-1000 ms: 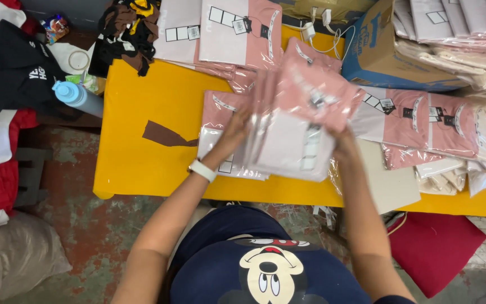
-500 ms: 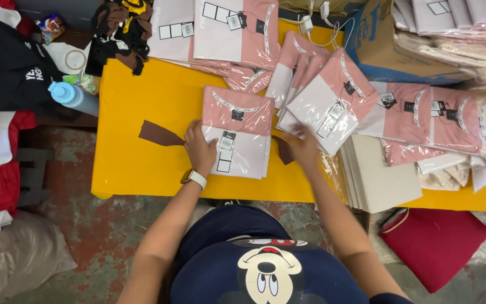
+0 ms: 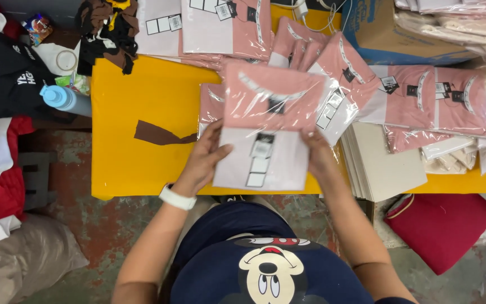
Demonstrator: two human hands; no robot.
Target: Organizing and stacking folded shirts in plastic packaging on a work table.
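Left hand [image 3: 206, 159] and right hand [image 3: 317, 155] both grasping bagged pink-and-white shirt [image 3: 268, 129] by its side edges, above yellow table [image 3: 136, 112]; more bagged shirts [image 3: 423, 98] alongside.

The packet [image 3: 265, 126] hides the right hand's [image 3: 317, 157] fingers and most of the pack [image 3: 209, 104] beneath. The box [image 3: 406, 34] and top packs [image 3: 226, 25] are cut off by the upper edge. Label print is too small to tell.

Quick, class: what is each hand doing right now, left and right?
Left hand: closed on the left edge of the bagged pink-and-white shirt.
Right hand: gripping the same bagged shirt's right edge.
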